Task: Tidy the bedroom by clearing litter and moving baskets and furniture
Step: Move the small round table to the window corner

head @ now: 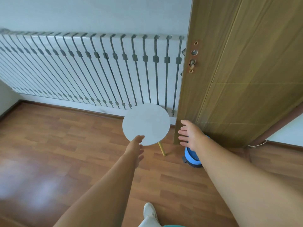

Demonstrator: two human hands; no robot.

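A small round white table [146,124] on thin yellow wooden legs stands on the wood floor, close to the radiator and the door's edge. My left hand [137,145] reaches to the table's near rim, fingers relaxed, just at or over the edge; whether it touches is unclear. My right hand [190,135] is spread open in the air to the right of the tabletop, apart from it. Under my right wrist a blue round basket or bin [191,157] sits on the floor, partly hidden by my arm.
A long white radiator [91,69] with grey bars runs along the back wall. An open wooden door [237,71] stands at the right, its edge next to the table. My white shoe [149,212] shows at the bottom. Wood floor [49,145] spreads to the left.
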